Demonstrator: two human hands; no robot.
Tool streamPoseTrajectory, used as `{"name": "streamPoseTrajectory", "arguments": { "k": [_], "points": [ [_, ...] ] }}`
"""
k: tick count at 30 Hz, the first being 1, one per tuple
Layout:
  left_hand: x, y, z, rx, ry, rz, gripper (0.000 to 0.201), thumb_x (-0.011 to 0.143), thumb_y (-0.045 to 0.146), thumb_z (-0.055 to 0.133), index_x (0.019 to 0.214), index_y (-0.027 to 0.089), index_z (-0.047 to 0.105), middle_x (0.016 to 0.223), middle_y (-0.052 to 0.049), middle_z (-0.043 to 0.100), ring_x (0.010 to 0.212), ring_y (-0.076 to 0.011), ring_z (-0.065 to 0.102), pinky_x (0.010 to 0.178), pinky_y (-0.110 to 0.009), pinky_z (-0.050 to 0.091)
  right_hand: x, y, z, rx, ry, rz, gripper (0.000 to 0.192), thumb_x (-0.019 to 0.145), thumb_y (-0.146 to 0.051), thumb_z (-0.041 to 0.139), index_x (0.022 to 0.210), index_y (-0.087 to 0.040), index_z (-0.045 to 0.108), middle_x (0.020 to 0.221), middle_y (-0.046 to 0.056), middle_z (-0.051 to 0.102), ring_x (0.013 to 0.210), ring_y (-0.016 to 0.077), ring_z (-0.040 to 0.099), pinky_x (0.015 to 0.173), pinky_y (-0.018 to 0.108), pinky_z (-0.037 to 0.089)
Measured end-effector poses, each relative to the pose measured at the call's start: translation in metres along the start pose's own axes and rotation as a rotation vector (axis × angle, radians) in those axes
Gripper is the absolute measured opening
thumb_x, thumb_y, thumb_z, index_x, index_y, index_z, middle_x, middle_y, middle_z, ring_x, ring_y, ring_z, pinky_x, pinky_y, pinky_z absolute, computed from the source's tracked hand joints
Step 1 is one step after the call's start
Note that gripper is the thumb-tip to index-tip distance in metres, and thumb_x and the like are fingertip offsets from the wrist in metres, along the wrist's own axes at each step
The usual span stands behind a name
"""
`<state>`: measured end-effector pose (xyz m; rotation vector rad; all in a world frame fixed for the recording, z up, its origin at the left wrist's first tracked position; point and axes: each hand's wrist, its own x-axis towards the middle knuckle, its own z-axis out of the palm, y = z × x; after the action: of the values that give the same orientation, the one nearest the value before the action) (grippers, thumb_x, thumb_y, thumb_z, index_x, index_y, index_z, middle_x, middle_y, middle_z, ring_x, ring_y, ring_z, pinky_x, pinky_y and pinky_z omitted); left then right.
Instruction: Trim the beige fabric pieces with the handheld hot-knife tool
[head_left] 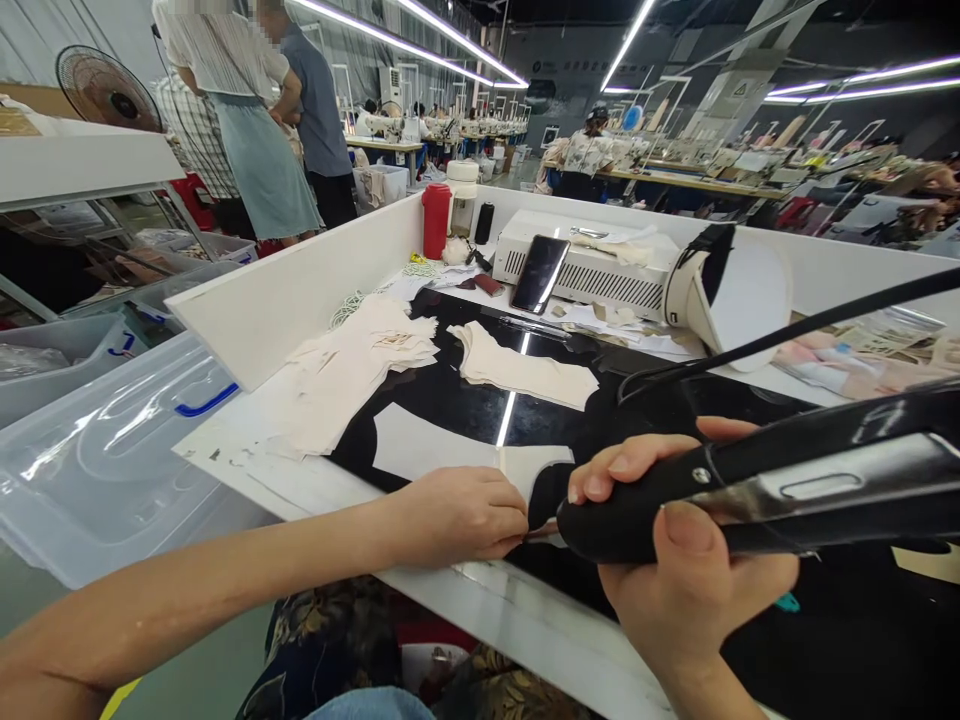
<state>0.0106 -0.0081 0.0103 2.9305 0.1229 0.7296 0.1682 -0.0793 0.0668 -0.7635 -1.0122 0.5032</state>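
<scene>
Head view of a cutting bench. The right hand is wrapped tightly around the black handle of a hand-held tool, thumb on top, at the near edge of the bench; the tool's cord runs up toward the right edge. The left hand, fingers curled narrow, presses on a white fabric piece that lies on the black mat, just beside the tool's tip (whether fingers pinch the fabric cannot be told). Toward the middle of the bench lies a cream cut piece; a stack of cream pieces sits along the left wall. At the far edge stand a red bottle and a white machine bearing a phone. People stand beyond the far left corner.
</scene>
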Motion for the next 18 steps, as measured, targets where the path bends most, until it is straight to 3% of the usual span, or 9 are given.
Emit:
{"name": "streamPoseTrajectory", "arguments": {
  "k": [12,18],
  "points": [
    [-0.002,-0.0052,-0.0044,-0.139,0.02,-0.033,0.02,0.107,0.017,0.053,0.099,0.013,0.071,0.103,-0.006,0.074,0.097,-0.0194,0.066,0.091,-0.029,0.052,-0.0005,0.0004,-0.001,-0.002,-0.003,0.003,0.041,0.085,-0.035,0.08,0.117,-0.028,0.056,0.08,-0.003,0.062,0.059,0.0182,0.06,0.054,0.037,0.056],
    [0.003,-0.0068,-0.0063,-0.204,0.027,-0.155,0.015,0.105,0.02,0.059,0.1,0.011,0.07,0.1,-0.007,0.072,0.095,-0.0195,0.066,0.09,-0.029,0.051,-0.0004,-0.0016,-0.0014,-0.001,0.0,0.024,0.042,0.084,-0.035,0.08,0.117,-0.027,0.055,0.08,-0.003,0.061,0.061,0.017,0.059,0.054,0.034,0.055]
  ]
}}
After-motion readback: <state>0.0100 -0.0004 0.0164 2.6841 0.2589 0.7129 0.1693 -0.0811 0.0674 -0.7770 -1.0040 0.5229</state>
